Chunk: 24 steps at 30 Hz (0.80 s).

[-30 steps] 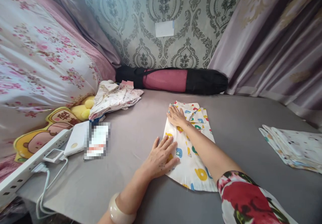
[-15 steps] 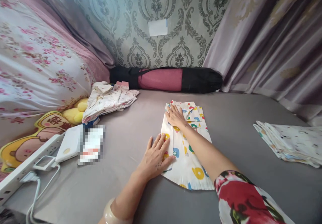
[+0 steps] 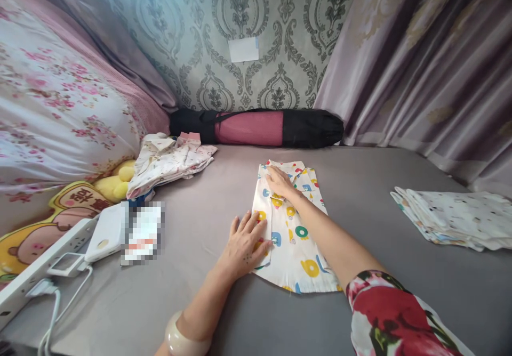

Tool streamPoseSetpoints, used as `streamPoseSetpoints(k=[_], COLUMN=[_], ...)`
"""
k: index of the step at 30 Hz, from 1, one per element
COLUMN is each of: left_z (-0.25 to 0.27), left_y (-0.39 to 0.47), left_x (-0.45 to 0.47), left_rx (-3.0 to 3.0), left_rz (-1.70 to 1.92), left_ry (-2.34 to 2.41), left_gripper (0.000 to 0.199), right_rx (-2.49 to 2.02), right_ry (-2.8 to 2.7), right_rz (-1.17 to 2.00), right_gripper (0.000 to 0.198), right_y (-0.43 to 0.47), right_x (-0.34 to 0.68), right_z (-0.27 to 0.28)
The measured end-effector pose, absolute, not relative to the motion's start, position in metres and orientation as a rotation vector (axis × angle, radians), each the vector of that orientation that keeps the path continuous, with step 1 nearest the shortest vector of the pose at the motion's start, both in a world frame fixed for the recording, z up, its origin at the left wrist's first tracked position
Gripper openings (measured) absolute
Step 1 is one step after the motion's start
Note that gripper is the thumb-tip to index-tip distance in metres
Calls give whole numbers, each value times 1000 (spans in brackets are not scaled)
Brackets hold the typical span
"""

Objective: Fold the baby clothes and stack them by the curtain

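Observation:
A white shirt (image 3: pixel 306 249) printed with colourful letters and shapes lies on the grey sheet (image 3: pixel 192 270), its sides folded inward and its collar end away from me. My left hand (image 3: pixel 246 241) rests flat on the shirt's left edge, fingers spread, gripping nothing. Near the collar, my right hand (image 3: pixel 280 183) presses down on the upper left part of the shirt. Its fingers are stretched out over the cloth, and the forearm crosses the shirt's right side.
A folded printed cloth stack (image 3: pixel 452 217) sits at the right. Folded clothes (image 3: pixel 172 159) and a yellow cartoon cushion (image 3: pixel 44 233) lie at the left, near a power strip (image 3: pixel 76 239) with cables and a white device (image 3: pixel 107 231). A black and pink rolled bag (image 3: pixel 248 128) lies along the wall.
My right hand has turned slightly on the upper part of the shirt, with its fingers closer together. My left hand stays on the left edge. The whole view has shifted a little.

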<state>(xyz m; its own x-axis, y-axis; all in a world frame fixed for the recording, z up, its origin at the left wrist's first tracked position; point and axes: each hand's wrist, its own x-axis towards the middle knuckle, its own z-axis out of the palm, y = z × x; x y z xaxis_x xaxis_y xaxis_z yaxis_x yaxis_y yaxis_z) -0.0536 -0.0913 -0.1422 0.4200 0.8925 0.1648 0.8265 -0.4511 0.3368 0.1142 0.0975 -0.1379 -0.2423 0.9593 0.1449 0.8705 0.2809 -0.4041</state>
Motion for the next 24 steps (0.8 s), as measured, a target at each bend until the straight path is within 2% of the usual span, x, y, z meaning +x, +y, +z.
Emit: streamPoseSetpoints(k=[7, 14, 24], left_z=[-141, -144, -149], left_y=[-86, -83, -80], left_x=[-59, -65, -70], left_rx=[2435, 2310, 2224], left_rz=[688, 963, 967], left_ry=[1649, 1782, 1922], left_gripper=[31, 23, 17], right_rx=[-1919, -2112, -2067], right_ry=[-1886, -1781, -1722], right_rz=[179, 162, 199], right_gripper=[40, 32, 26], right_y=[98, 89, 87], right_x=[160, 182, 181], right_z=[-134, -136, -139])
